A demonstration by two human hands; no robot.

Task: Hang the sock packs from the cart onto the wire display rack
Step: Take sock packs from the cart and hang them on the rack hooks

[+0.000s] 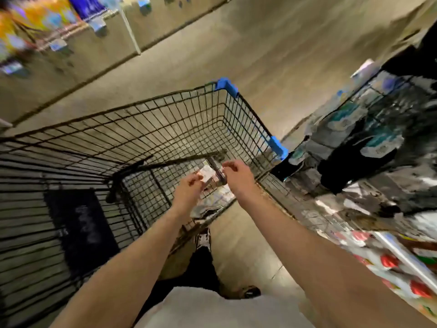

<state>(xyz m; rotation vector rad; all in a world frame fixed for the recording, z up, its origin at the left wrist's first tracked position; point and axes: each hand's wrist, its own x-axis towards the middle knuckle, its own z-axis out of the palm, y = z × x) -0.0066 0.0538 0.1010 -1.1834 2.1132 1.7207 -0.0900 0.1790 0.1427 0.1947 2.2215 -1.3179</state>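
Retail shop aisle: wire shopping cart (146,129), stocked merchandise racks (369,129), concrete floor (260,50).

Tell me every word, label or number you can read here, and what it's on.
Nothing can be read; the whole picture is motion-blurred.
On the dark panel of the cart: pale marks, too blurred to read.
On the shelf tags at left: blurred.
On the sock packs in the cart: print unreadable.
On the hanging packs at right: print unreadable.
On the boxes at lower right: unreadable.
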